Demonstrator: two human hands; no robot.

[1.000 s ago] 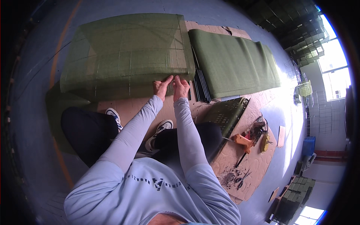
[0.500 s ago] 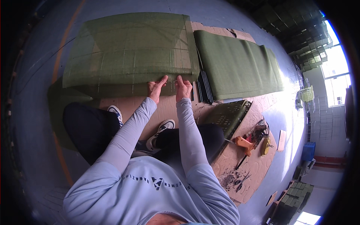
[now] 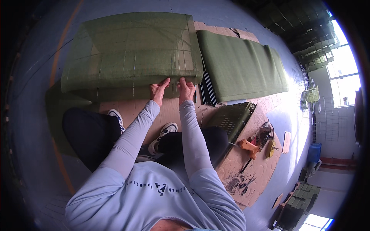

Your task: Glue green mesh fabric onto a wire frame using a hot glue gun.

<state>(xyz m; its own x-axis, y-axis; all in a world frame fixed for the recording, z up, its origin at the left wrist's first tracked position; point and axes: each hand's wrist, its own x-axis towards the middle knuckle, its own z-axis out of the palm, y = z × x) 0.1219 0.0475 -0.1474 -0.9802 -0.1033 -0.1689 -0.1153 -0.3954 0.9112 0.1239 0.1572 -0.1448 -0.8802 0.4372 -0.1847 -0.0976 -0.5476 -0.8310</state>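
Observation:
A sheer green mesh sheet (image 3: pixel 127 46) lies over a thin wire grid frame (image 3: pixel 134 67), whose bars show through the cloth. Both my hands grip the near edge of the mesh, right of its middle. My left hand (image 3: pixel 157 91) pinches the edge with the thumb on top and the fingers underneath. A short gap to its right, my right hand (image 3: pixel 186 89) pinches the same edge near the sheet's right corner. The fingertips under the cloth are hidden. Below the edge, more mesh hangs down toward the cardboard.
A folded stack of green mesh (image 3: pixel 243 67) lies on the right. Dark rods (image 3: pixel 208 88) lie between it and the sheet. Nearer are a perforated green crate (image 3: pixel 233 119), an orange-handled glue gun (image 3: pixel 249 147), a yellow tape roll (image 3: pixel 271 149) and scissors (image 3: pixel 247 186) on cardboard (image 3: pixel 258 175).
The view has shifted slightly, so everything sits a little further left. My hands keep their pinch on the mesh edge, with barely any movement along it.

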